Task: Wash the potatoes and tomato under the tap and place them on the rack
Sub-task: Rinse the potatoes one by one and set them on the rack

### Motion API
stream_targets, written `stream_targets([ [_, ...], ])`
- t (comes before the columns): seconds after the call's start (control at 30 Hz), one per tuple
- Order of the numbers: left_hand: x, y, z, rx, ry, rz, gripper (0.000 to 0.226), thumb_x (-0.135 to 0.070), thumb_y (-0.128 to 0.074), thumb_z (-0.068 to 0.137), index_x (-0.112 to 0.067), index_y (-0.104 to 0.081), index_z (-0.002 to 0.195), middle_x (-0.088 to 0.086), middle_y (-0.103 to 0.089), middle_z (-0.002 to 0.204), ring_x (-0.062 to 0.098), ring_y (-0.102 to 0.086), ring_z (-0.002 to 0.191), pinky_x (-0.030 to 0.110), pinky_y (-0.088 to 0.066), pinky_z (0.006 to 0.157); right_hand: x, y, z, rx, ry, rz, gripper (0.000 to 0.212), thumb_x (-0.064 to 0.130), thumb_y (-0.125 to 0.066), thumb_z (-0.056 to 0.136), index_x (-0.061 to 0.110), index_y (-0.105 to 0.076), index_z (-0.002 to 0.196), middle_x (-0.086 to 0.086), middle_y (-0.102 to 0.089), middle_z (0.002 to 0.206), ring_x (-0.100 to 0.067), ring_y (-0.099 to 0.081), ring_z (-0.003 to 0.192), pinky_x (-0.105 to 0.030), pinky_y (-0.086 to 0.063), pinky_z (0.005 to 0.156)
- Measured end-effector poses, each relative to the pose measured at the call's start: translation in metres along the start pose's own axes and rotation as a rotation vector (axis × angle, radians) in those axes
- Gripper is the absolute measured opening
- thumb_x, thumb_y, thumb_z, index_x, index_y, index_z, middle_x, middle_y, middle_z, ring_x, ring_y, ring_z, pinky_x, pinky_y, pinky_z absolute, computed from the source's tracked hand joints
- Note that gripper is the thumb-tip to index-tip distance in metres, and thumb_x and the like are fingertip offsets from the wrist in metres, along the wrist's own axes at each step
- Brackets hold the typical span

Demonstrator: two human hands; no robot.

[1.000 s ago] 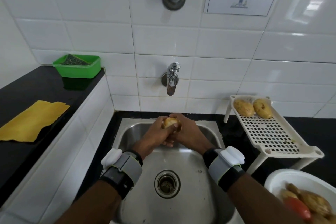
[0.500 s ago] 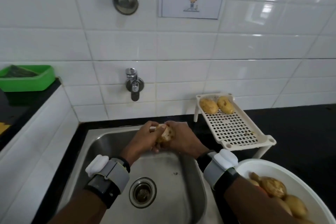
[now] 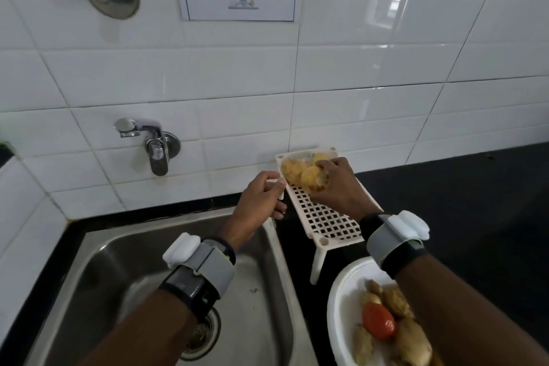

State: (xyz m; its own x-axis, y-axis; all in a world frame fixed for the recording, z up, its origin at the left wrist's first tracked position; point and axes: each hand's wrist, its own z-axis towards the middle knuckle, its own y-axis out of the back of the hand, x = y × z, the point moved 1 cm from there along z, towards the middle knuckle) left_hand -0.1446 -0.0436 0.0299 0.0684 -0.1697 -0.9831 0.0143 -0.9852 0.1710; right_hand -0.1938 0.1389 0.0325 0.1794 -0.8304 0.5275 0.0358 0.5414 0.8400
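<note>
Clasping the potato (image 3: 310, 179) with curled fingers of our right hand (image 3: 337, 187) at the far end of the rack (image 3: 323, 220), we could nudge its neighbours (image 3: 289, 171) off the edge; whether our left hand (image 3: 261, 200) grips anything we cannot tell.

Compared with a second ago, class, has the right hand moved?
Yes. The right hand left its place above the sink and went rightward to the far end of the rack, holding a potato.

Sink (image 3: 267, 291) brushed steel; rack (image 3: 323, 217) white plastic; wall tiles (image 3: 371, 68) glossy; counter (image 3: 475, 217) dark, smooth.
</note>
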Motion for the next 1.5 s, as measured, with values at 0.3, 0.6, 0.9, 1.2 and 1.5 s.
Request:
stream_targets([
  [0.3, 0.004, -0.007, -0.007, 0.004, 0.013, 0.033, 0.028, -0.026, -0.052, 0.099, -0.016, -0.052, 0.126, 0.007, -0.062, 0.108, 0.024, -0.068, 0.079, 0.041, -0.059, 0.071, -0.016, -0.008, -0.005, 0.022, 0.016, -0.033, 0.084, 0.021, -0.077, 0.071, 0.016, -0.038, 0.145, -0.013, -0.037, 0.143, -0.036, -0.039, 0.130, -0.047, -0.038, 0.108],
  [0.6, -0.020, -0.024, -0.027, 0.076, -0.138, 0.138, 0.028, -0.021, -0.055, 0.097, -0.021, -0.053, 0.125, -0.005, -0.059, 0.109, 0.017, -0.070, 0.078, 0.036, -0.061, 0.071, -0.017, 0.016, -0.036, -0.013, 0.024, 0.042, 0.074, 0.024, -0.080, 0.071, 0.020, -0.049, 0.139, -0.009, -0.046, 0.141, -0.028, -0.041, 0.130, -0.037, -0.039, 0.104],
  [0.9, -0.018, -0.099, -0.077, 0.400, -0.251, 0.188, 0.019, -0.018, -0.055, 0.097, -0.020, -0.059, 0.116, -0.005, -0.064, 0.098, 0.020, -0.070, 0.067, 0.032, -0.059, 0.057, -0.052, 0.065, -0.148, 0.055, -0.063, 0.095, 0.025, 0.025, -0.073, 0.086, 0.024, -0.067, 0.110, 0.012, -0.067, 0.101, 0.000, -0.063, 0.087, -0.015, -0.051, 0.076],
  [1.2, 0.024, -0.144, -0.106, 0.645, -0.226, 0.380, 0.022, -0.024, -0.055, 0.096, -0.029, -0.060, 0.117, -0.007, -0.065, 0.108, 0.006, -0.064, 0.086, 0.019, -0.054, 0.072, -0.111, 0.062, -0.229, 0.317, -0.272, -0.144, 0.063, 0.043, -0.077, 0.073, 0.035, -0.052, 0.129, 0.014, -0.053, 0.120, -0.009, -0.052, 0.112, -0.033, -0.047, 0.098],
  [1.5, 0.026, -0.143, -0.117, 0.683, -0.165, 0.368, 0.024, -0.022, -0.054, 0.098, -0.022, -0.058, 0.121, -0.002, -0.063, 0.108, 0.018, -0.071, 0.077, 0.024, -0.059, 0.068, -0.106, 0.015, -0.250, 0.339, -0.203, -0.414, 0.079, 0.054, -0.070, 0.073, 0.039, -0.035, 0.143, 0.005, -0.033, 0.146, -0.024, -0.029, 0.130, -0.040, -0.029, 0.109],
])
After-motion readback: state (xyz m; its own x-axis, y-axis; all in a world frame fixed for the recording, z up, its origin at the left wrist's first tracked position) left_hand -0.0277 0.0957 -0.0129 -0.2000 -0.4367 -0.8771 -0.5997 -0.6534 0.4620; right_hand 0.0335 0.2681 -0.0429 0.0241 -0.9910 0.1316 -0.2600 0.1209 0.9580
